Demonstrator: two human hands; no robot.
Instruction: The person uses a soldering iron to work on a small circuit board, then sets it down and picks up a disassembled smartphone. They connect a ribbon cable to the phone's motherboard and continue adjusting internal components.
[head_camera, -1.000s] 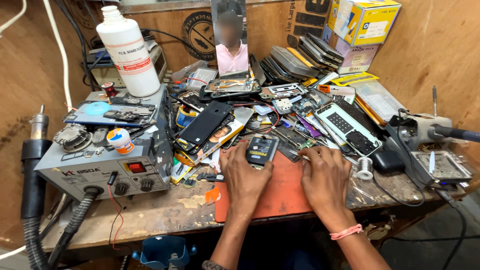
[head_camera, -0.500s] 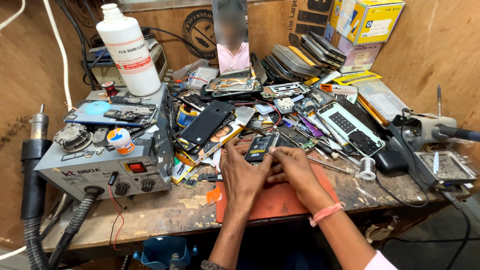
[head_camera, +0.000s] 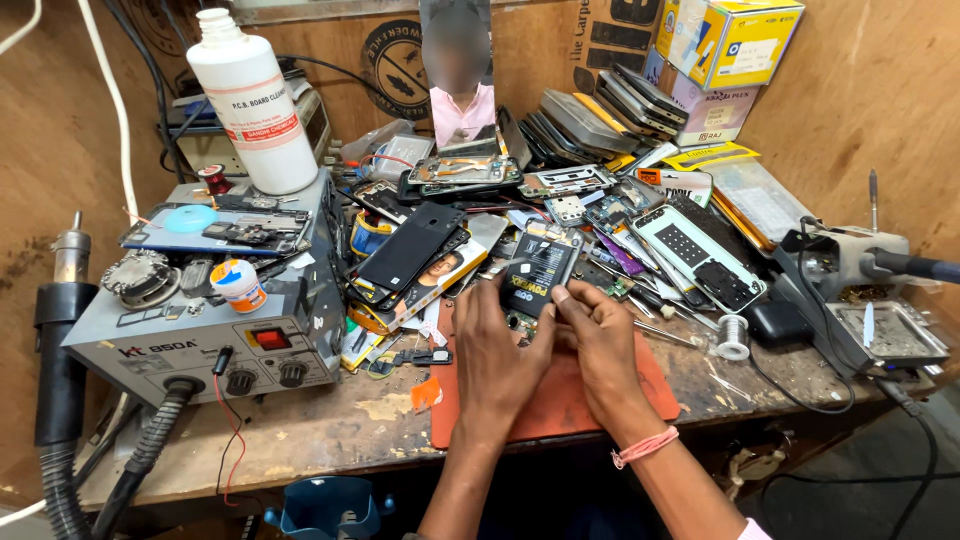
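Together, hands (head_camera: 545, 345) on black battery (head_camera: 540, 275)

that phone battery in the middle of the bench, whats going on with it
A person holds the black phone battery with both hands, left hand and right hand, fingertips on its lower end. It is tilted up above the orange work mat. Loose phone parts crowd the wooden bench, with a hot-air rework station at the left.

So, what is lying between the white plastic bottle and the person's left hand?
In the head view, between the white bottle and the left hand, a black phone back cover lies on a pile of phone parts, beside the grey rework station.
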